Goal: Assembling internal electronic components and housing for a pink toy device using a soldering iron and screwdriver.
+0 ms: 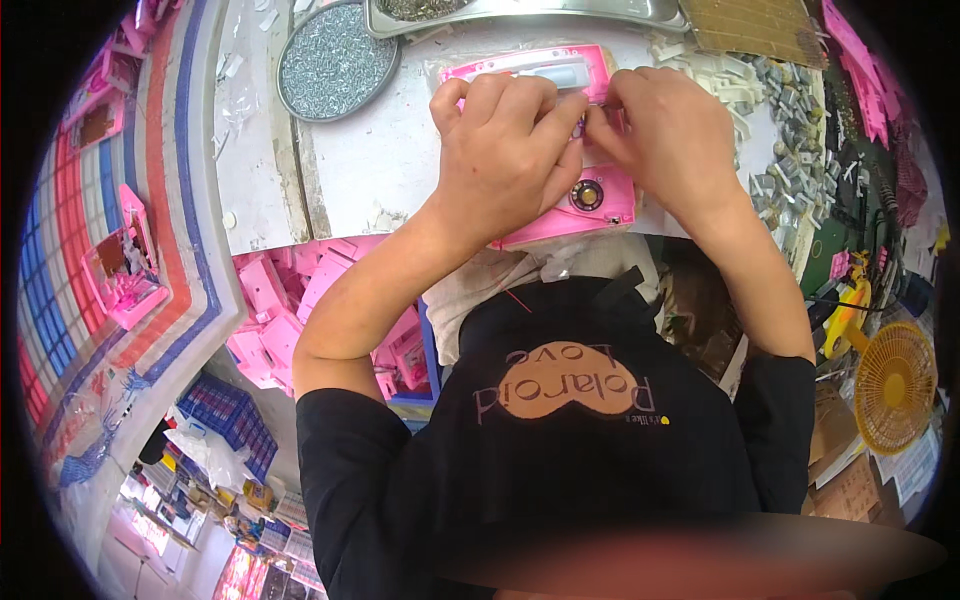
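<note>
A pink plastic casing (608, 206) lies on the white worktop in front of me, with a dark round dial on its near part and a pale panel across its far part. Over its middle, my left hand (510, 145) is closed, its fingers curled and thumb and forefinger pinched together. My right hand (672, 140) meets it from the other side, also closed, with its fingertips bent down at the casing. Something small and dark shows between the fingertips, too covered to name. The hands hide the casing's centre.
Left of the casing stands a round dish (338, 62) of small metal pieces; a metal tray (540, 18) lies beyond. Small metal and white parts (795, 130) are heaped at right. Pink casings (265, 335) fill a bin below left. A yellow fan (895, 388) stands at lower right.
</note>
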The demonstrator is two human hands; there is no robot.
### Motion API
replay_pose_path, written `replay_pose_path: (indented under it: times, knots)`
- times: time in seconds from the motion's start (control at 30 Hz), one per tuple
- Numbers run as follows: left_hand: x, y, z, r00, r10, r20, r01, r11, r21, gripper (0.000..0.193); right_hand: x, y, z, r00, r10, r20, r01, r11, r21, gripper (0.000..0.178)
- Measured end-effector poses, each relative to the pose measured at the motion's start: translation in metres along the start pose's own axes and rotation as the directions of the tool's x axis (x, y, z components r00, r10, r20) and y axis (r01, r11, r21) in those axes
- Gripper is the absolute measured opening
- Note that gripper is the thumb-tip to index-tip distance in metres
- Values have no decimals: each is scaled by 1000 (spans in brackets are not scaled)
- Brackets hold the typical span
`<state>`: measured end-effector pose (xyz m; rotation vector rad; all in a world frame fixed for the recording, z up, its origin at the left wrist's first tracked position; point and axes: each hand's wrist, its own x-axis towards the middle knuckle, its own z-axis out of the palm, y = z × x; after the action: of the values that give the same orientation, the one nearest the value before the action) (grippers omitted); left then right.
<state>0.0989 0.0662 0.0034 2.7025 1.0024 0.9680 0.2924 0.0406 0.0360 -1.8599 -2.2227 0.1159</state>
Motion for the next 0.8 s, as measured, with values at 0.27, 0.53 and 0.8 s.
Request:
replay_pose_path:
  times: [0.27, 0.53, 0.8]
  knots:
    - [-3, 0, 2, 997, 65, 30, -66, 997, 45, 29, 2, 13, -3, 981, 111, 159, -150, 954, 259, 21]
    - [0, -2, 3, 991, 72, 109, -75, 997, 25, 32, 6, -22, -12, 966, -213, 147, 227, 970, -84, 9]
    - [8, 4, -3, 993, 37, 112, -33, 999, -38, 32, 26, 35, -14, 803, 192, 564, -493, 745, 449, 29]
